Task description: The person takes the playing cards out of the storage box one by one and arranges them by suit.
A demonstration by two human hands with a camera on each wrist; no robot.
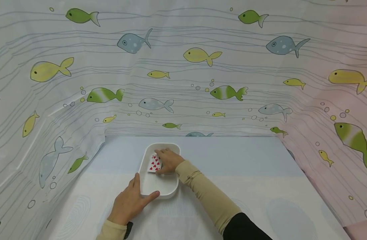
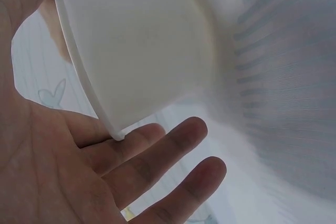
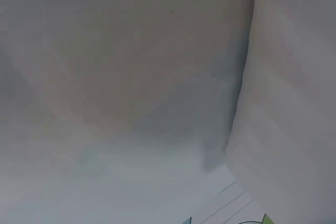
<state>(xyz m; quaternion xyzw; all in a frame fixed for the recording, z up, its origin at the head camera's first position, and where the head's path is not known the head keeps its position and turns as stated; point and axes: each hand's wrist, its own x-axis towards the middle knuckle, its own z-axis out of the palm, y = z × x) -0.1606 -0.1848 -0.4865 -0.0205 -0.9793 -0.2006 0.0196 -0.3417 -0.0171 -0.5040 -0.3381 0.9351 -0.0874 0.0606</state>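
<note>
A white tray (image 1: 159, 187) with rounded corners stands on the table. My left hand (image 1: 130, 201) holds its near left corner, thumb on the near rim and fingers along the left side. In the left wrist view, the tray's outer wall (image 2: 142, 40) rises beside the spread fingers of my left hand (image 2: 79, 166). Inside the tray, my right hand (image 1: 169, 161) grips a playing card (image 1: 154, 164) with red hearts, thumb at the near edge and fingertips at the far edge. Whether more cards lie beneath it, I cannot tell. The right wrist view shows only blurred pale surfaces, no hand.
The pale table (image 1: 231, 193) spreads to the right of the tray and behind it. A fish-patterned sheet (image 1: 183, 40) covers the walls at the back and on both sides.
</note>
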